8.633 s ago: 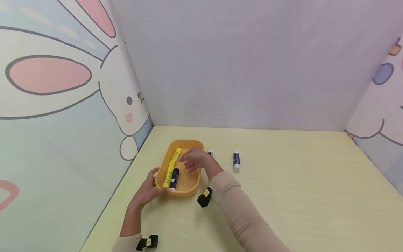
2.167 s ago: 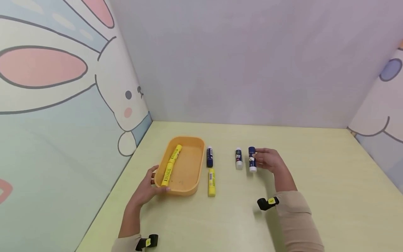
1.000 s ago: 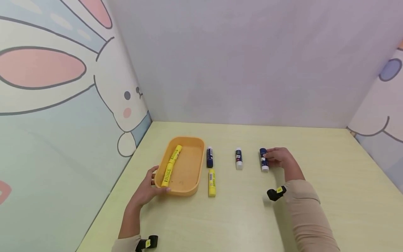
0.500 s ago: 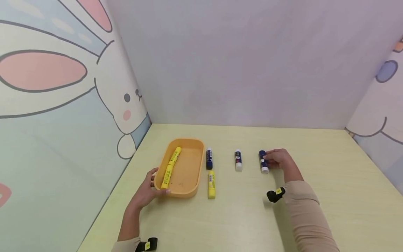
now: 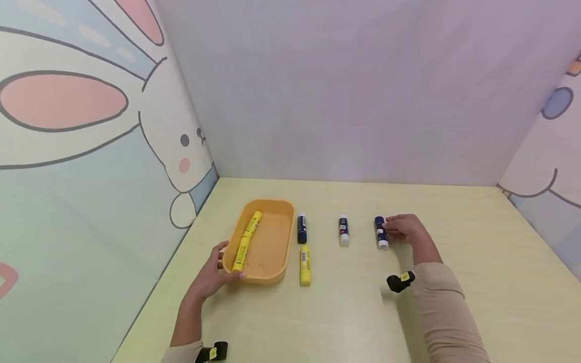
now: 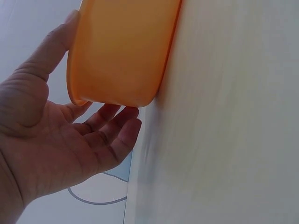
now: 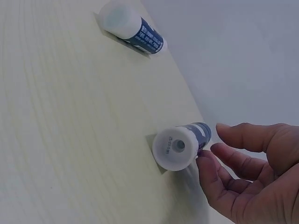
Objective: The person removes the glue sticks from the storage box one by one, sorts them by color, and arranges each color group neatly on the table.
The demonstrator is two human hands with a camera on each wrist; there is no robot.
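At the left, an orange plastic tray point(image 5: 268, 277) lies on the table with two yellow glue sticks point(image 5: 241, 253) end to end along its left side. My left hand point(image 5: 212, 276) grips the tray's near left corner, thumb at the rim and fingers against the outer wall, as the left wrist view shows. My right hand point(image 5: 405, 230) is beside a dark blue glue stick point(image 5: 381, 233) with a white end, lying on the table. In the right wrist view the thumb point(image 7: 243, 135) stands off this stick, and the fingertips are right at its side.
Left of that stick lies a blue-and-white glue stick point(image 5: 344, 230). Close to the tray's right side are another dark blue glue stick point(image 5: 302, 228) and a yellow glue stick point(image 5: 305, 265). A grey wall point(image 5: 345, 91) rises behind the table point(image 5: 345, 312), with printed panels on both sides.
Earlier, my right hand reached into the tray; a dark blue and a yellow glue stick have left it. The hand set the dark blue one down farther right and has just loosened its hold.
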